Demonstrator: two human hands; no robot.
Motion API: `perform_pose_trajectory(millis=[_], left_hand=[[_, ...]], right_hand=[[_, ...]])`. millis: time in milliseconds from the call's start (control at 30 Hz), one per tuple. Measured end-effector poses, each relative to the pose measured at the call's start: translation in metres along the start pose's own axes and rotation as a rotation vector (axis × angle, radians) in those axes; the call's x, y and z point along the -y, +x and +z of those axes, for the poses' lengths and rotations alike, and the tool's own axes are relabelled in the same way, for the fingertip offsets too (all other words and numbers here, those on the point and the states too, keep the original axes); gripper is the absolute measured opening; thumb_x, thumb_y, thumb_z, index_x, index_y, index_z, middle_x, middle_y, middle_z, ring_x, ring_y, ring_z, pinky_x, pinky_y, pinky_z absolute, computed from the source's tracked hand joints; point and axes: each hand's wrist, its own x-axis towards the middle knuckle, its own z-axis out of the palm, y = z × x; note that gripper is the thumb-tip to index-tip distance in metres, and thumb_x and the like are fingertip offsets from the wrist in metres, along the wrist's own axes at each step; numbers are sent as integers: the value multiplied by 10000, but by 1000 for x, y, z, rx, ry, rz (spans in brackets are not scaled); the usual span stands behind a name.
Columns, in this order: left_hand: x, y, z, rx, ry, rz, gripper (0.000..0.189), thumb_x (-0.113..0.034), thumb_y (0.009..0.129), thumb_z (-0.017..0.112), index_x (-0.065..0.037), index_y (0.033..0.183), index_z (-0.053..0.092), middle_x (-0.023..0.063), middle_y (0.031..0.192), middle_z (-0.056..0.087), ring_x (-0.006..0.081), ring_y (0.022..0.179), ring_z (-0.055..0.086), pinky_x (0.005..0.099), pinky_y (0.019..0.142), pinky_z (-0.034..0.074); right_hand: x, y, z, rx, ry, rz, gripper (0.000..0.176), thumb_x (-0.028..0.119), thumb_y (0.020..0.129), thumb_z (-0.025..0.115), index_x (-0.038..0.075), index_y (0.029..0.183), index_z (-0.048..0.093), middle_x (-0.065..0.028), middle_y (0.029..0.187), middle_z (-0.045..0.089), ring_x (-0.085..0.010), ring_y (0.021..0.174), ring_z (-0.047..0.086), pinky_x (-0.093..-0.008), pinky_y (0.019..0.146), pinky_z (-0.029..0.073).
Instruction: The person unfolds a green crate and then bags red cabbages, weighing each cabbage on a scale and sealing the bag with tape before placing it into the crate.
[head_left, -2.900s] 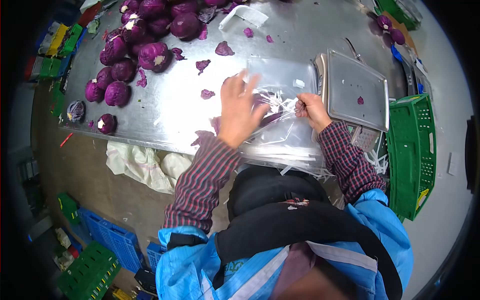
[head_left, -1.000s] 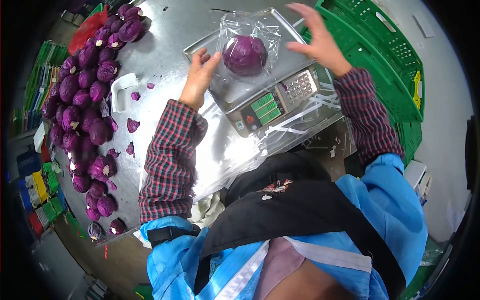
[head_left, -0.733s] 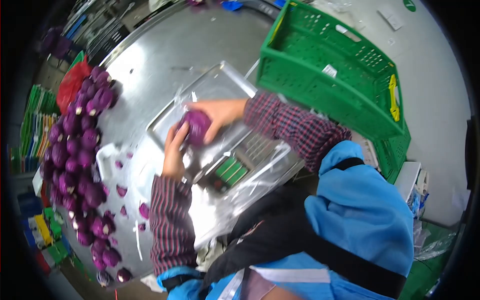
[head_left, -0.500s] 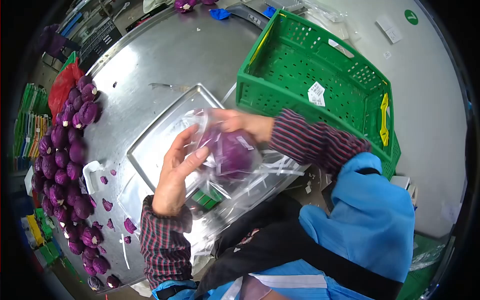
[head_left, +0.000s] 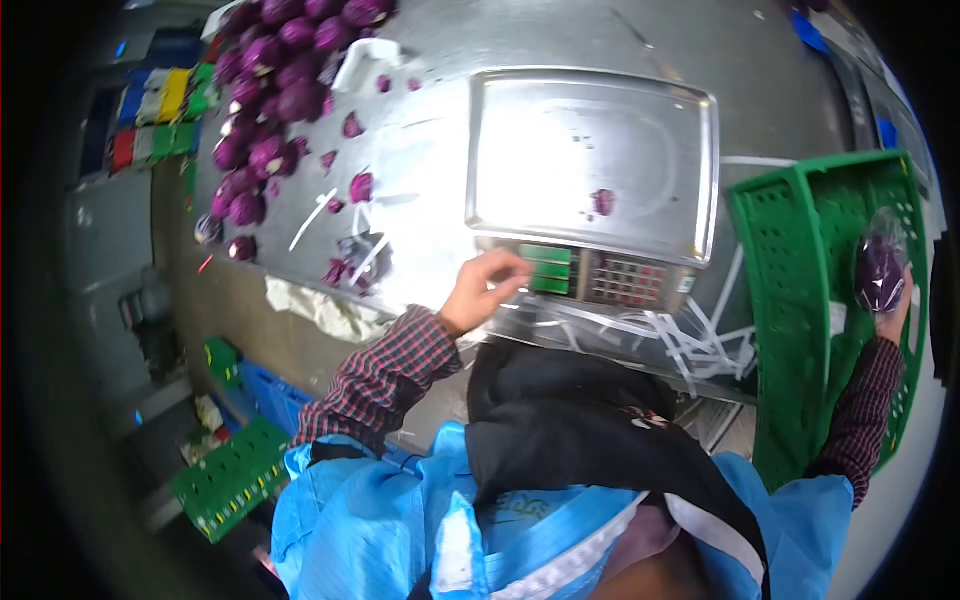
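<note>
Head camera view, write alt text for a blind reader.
The right hand holds a round purple cabbage in clear plastic, in or over a green plastic crate. The left hand is near a silver metal scale; more purple cabbages lie heaped at upper left.

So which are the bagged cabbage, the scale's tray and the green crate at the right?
Bagged cabbage [head_left: 880,278], head view: middle of its purple side.
Scale's tray [head_left: 600,165], head view: its bare metal middle.
Green crate [head_left: 788,300], head view: its left wall.
</note>
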Motion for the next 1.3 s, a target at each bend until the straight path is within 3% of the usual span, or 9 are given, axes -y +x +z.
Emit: perform_pose_trajectory(millis=[300,367,467,600,633,767,900,1133,1300], left_hand=[[111,-46,-89,-391,972,-100,838,-212,667,814,-150,1391,396,167,1306,475,352,1195,435,483,1041,323],[125,-34,-105,-631,1004,-46,922,-266,657,824,-165,1432,334,177,1277,494,338,1184,453,547,1061,267],[125,-28,-143,-407,888,-213,923,-281,670,816,-166,1439,319,153,1198,546,323,1146,488,583,1051,254],[148,-21,-176,-191,721,-358,413,-335,719,723,-117,1066,671,124,988,624,296,1009,564,491,944,405],[153,-31,-175,-400,937,-11,290,-346,757,672,-88,884,708,146,863,658,325,863,622,442,800,484],[181,-32,-198,-197,592,57,255,-272,780,675,-31,842,619,142,678,634,307,633,634,414,653,507],[158,-34,-254,-130,-501,-100,177,-27,809,676,-34,908,528,63,755,656,134,658,621,264,613,495],[114,-62,-316,-37,-964,-143,339,2,773,717,-32,1058,535,38,907,629,115,829,633,245,739,531],[108,-75,-334,-50,-1113,1,303,-69,859,651,-2,1130,534,84,1093,609,125,969,603,250,830,510]], right_hand=[[-52,84,15,325,-1059,-26,691,363,855,652,-23,1376,413,-157,1296,529,-229,1140,538,-328,985,401],[-14,77,42,119,-1860,-910,653,339,859,650,-14,1362,431,-174,1336,503,-266,1219,487,-346,1033,361],[16,-13,167,170,-1369,-964,548,320,885,620,21,1327,493,-164,1340,503,-280,1239,471,-349,1050,341],[-34,-164,336,593,-1064,-905,388,139,911,586,54,1285,526,-70,1269,533,-201,1151,522,-305,974,413],[-55,-202,373,691,-1050,-889,393,115,887,585,45,1270,529,-64,1258,532,-203,1130,530,-310,953,429],[-155,-315,488,1073,-991,-954,347,121,795,655,79,1138,620,-78,1144,586,-195,1010,587,-299,800,478],[-216,-401,577,974,-819,-900,244,43,788,652,-9,1027,639,-96,1035,605,-182,880,602,-271,760,487],[-274,-476,689,1098,-1127,-847,505,439,771,726,-1,1002,636,-113,796,626,-194,678,607,-337,648,491],[-293,-461,735,1200,-647,-96,332,328,876,656,4,943,629,-38,758,635,-109,650,588,-243,607,480]])
